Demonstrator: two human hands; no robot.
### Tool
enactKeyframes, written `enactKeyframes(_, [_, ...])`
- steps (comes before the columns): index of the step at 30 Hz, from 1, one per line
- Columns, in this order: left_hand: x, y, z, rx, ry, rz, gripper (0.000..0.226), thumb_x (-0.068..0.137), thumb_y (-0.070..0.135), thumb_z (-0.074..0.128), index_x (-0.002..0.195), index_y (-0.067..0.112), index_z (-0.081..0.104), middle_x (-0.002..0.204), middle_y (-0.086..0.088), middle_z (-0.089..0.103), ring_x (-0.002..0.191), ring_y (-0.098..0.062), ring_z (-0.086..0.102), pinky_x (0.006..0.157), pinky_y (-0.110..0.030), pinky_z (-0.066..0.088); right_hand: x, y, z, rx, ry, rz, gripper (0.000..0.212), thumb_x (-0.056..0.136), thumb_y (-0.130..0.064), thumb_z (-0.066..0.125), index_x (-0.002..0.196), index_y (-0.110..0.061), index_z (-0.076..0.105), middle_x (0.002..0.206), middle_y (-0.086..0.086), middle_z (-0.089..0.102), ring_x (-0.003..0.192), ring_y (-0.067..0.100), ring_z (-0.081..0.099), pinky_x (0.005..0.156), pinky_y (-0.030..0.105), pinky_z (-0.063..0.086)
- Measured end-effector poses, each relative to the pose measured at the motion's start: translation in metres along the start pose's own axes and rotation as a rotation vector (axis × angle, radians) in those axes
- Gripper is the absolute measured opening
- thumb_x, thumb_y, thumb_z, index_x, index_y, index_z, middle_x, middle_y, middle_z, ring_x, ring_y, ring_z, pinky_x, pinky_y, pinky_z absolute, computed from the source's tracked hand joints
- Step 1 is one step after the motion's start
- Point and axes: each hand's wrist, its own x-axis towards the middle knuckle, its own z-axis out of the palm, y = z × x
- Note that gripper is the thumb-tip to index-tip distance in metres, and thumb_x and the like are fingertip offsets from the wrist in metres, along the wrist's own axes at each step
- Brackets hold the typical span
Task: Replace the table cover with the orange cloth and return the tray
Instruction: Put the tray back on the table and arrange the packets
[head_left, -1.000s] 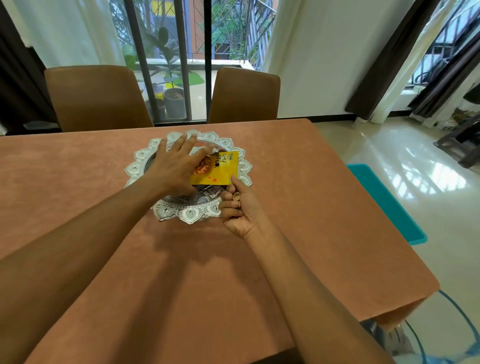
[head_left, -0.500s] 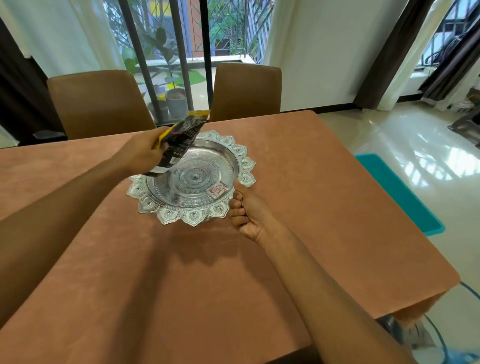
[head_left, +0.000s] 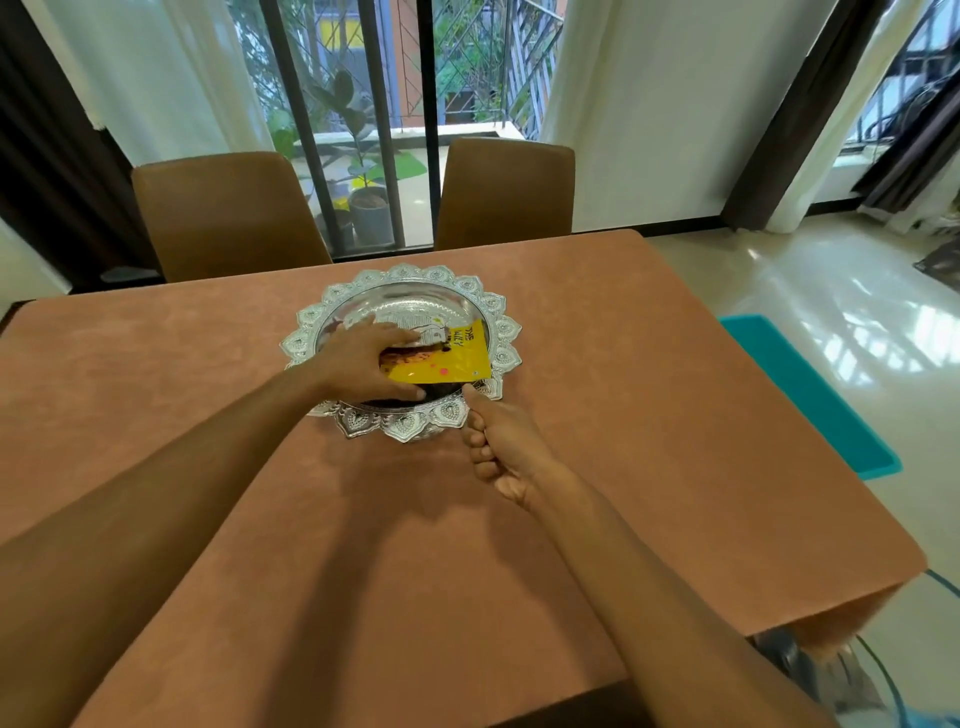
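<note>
We see the orange cloth (head_left: 597, 415) spread flat over the whole table, its near right corner hanging over the edge, and the silver tray (head_left: 498, 332) with its scalloped, embossed rim sitting on it toward the far middle, in front of the two brown chairs (head_left: 223, 213). The left hand (head_left: 363, 364) reaches over the tray's near left rim and lies palm down inside the bowl, fingers spread and flattened on a yellow packet (head_left: 447, 358) (printed with dark lettering we cannot read), with the thumb at the packet's near edge; the hand presses on the packet rather than closing round it, and we cannot tell whether anything is pinched underneath. A second, paler printed packet (head_left: 415, 325) shows just beyond the fingertips, partly covered by them and by the yellow one. The right hand (head_left: 498, 447) sits at the tray's near right edge, fingers curled in under the rim and the thumb pointing up against the scalloped border, so it grips the tray from outside while the tray rests on the cloth. The packets thus lie inside the tray between the two hands, directly under the left palm and just beyond the right thumb. On the glossy floor to the right of the table lies a teal mat (head_left: 810, 395).
</note>
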Motion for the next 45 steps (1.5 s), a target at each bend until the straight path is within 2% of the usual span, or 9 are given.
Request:
enactKeyframes(3, [-0.023,0.000,-0.009,-0.368,0.139,-0.073,0.083,0.067,0.059,0.083,0.140,0.033,0.054,0.156,0.001,0.039,0.149,-0.022,0.021,0.118,-0.049,0.025,-0.012,0.012,0.000,-0.088,0.006,-0.018,0.049,0.099,-0.048,0.058,0.062,-0.022,0.039,0.050,-0.005,0.038,0.039,0.004,0.025,0.034,0.014,0.016])
enactKeyframes(6, [-0.059,0.003,-0.003,-0.562,0.459,-0.135,0.037,0.086,0.035,0.076,0.121,0.027,0.067,0.128,0.004,0.064,0.118,-0.014,0.057,0.096,-0.031,0.046,-0.025,0.028,0.003,-0.160,-0.019,-0.031,0.049,0.099,-0.048,0.059,0.062,-0.021,0.040,0.050,-0.005,0.039,0.039,0.005,0.025,0.036,0.015,0.016])
enactKeyframes(10, [-0.137,-0.006,0.040,-0.698,0.708,-0.284,0.007,0.089,0.019,0.068,0.089,0.023,0.073,0.088,0.003,0.074,0.086,-0.014,0.070,0.075,-0.029,0.054,-0.041,0.052,0.024,-0.299,-0.090,-0.081,0.051,0.101,-0.047,0.055,0.058,-0.021,0.040,0.052,-0.002,0.039,0.040,0.009,0.025,0.041,0.019,0.017])
enactKeyframes(15, [-0.296,-0.014,0.109,-0.574,0.655,-0.527,0.013,0.092,0.009,0.066,0.090,0.020,0.073,0.083,0.005,0.073,0.078,-0.002,0.066,0.068,-0.013,0.050,-0.058,0.101,0.065,-0.883,-0.170,-0.397,0.056,0.103,-0.041,0.052,0.055,-0.013,0.045,0.055,0.006,0.044,0.049,0.016,0.041,0.052,0.032,0.030])
enactKeyframes(19, [-0.453,-0.035,0.157,-0.515,0.619,-0.832,0.012,0.093,0.015,0.066,0.097,0.021,0.074,0.079,0.005,0.073,0.074,-0.003,0.066,0.069,-0.022,0.050,-0.093,0.176,0.122,-1.106,-0.458,-0.380,0.056,0.105,-0.029,0.051,0.053,-0.011,0.041,0.050,0.002,0.038,0.042,0.010,0.036,0.048,0.031,0.027])
enactKeyframes(23, [-0.573,-0.055,0.181,-0.498,0.687,-1.090,0.012,0.093,0.017,0.064,0.096,0.021,0.075,0.074,0.004,0.072,0.068,-0.001,0.066,0.066,-0.022,0.050,-0.133,0.262,0.176,-1.297,-0.669,-0.258,0.045,0.105,-0.041,0.048,0.069,-0.015,0.054,0.067,0.001,0.055,0.062,0.018,0.053,0.062,0.032,0.041])
enactKeyframes(26, [-0.645,-0.071,0.201,-0.571,0.731,-1.181,0.017,0.094,0.014,0.062,0.092,0.029,0.071,0.071,0.012,0.071,0.068,0.002,0.066,0.069,-0.021,0.051,-0.175,0.304,0.225,-1.478,-0.772,-0.333,0.057,0.105,-0.044,0.045,0.056,-0.017,0.044,0.054,-0.001,0.047,0.050,0.015,0.046,0.050,0.032,0.031])
enactKeyframes(35, [-0.868,-0.139,0.290,-0.825,0.709,-1.331,0.020,0.092,0.012,0.062,0.088,0.028,0.073,0.065,0.011,0.071,0.071,-0.001,0.071,0.072,-0.026,0.054,-0.282,0.442,0.404,-1.624,-0.826,-0.433,0.056,0.106,-0.035,0.045,0.055,-0.015,0.033,0.054,-0.001,0.036,0.048,0.012,0.035,0.051,0.035,0.026])
enactKeyframes(45, [-1.014,-0.227,0.311,-0.918,0.549,-1.583,0.020,0.091,0.018,0.062,0.083,0.035,0.069,0.069,0.014,0.071,0.075,-0.011,0.069,0.066,-0.024,0.049,-0.281,0.570,0.544,-1.835,-0.900,-0.402,0.058,0.106,-0.043,0.042,0.054,-0.020,0.034,0.054,-0.003,0.034,0.051,0.013,0.030,0.057,0.033,0.028])
